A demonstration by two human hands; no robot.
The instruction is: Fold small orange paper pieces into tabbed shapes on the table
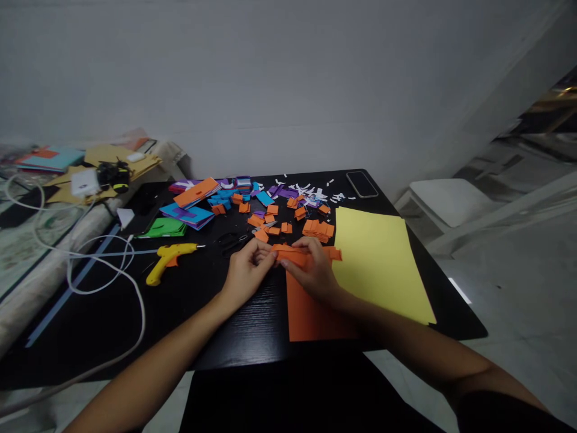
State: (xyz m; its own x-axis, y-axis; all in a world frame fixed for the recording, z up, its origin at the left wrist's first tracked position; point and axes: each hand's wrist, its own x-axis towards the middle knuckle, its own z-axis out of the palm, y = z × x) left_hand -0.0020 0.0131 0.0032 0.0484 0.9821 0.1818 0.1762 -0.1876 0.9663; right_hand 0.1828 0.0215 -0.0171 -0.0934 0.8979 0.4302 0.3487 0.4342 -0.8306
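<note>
Between my two hands is a folded orange paper piece (295,256), held just above the table. My left hand (249,267) pinches its left end between thumb and fingers. With thumb below and fingers on top, my right hand (314,270) grips its middle, and a narrow orange strip sticks out to the right. Beneath my right hand lies a flat orange sheet (311,319), partly under a stack of yellow paper (378,264). Just beyond my hands sit a pile of orange paper pieces (318,230) and several small folded orange pieces (286,228).
A yellow glue gun (169,261) and black-handled scissors (232,242) lie left of my hands. Coloured folded papers (197,192), white scraps (311,193) and a phone (362,184) lie toward the back. A white cable (139,300) loops across the left side. A white stool (451,201) stands right.
</note>
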